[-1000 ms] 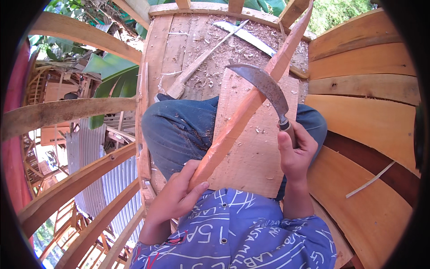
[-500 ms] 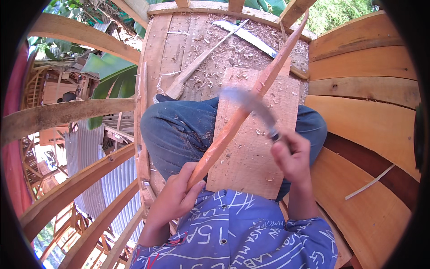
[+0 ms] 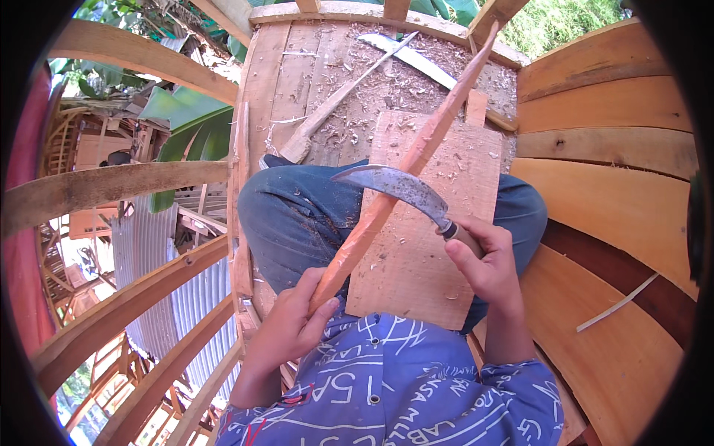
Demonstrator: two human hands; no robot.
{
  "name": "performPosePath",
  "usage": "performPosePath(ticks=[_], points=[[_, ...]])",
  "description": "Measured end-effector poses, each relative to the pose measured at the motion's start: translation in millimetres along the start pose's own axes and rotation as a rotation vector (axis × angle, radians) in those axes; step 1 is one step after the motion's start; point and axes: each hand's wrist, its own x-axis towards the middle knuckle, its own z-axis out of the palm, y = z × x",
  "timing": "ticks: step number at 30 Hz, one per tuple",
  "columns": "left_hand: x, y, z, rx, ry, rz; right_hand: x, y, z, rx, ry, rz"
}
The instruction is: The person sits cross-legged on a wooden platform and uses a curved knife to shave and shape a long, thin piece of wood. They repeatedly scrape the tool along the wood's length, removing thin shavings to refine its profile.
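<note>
the long stick (image 3: 405, 175) is reddish-orange, the curved blade (image 3: 398, 186) dull grey with rusty patches. the board (image 3: 431, 223) is pale tan, the jeans (image 3: 290, 215) blue, the shirt (image 3: 401, 386) blue with white lettering.

I've got the board (image 3: 424, 245) across my lap, stick (image 3: 401, 175) lying over it, knife (image 3: 401, 189) crossing the stick, left hand (image 3: 286, 331) at its near end, right hand (image 3: 483, 264) right of it.
</note>
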Motion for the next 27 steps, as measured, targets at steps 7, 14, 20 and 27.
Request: performPosePath(ticks=[7,14,20,27], points=[[3.5,2.1,-0.5,0.007,-0.006,0.045,1.3,8.7,2.6,-0.026,-0.075,-0.137],[3.3,-11.9,1.2,0.063,0.030,0.176,0.7,0.1,4.4,0.116,-0.001,0.111],[4.1,-11.8,0.9,0.048,0.036,0.154,7.3,-6.7,-0.3,0.308,0.038,0.246],[8.7,-10.9,-0.8,0.029,0.020,0.231,4.7,14.8,6.4,0.041,0.302,0.005]])
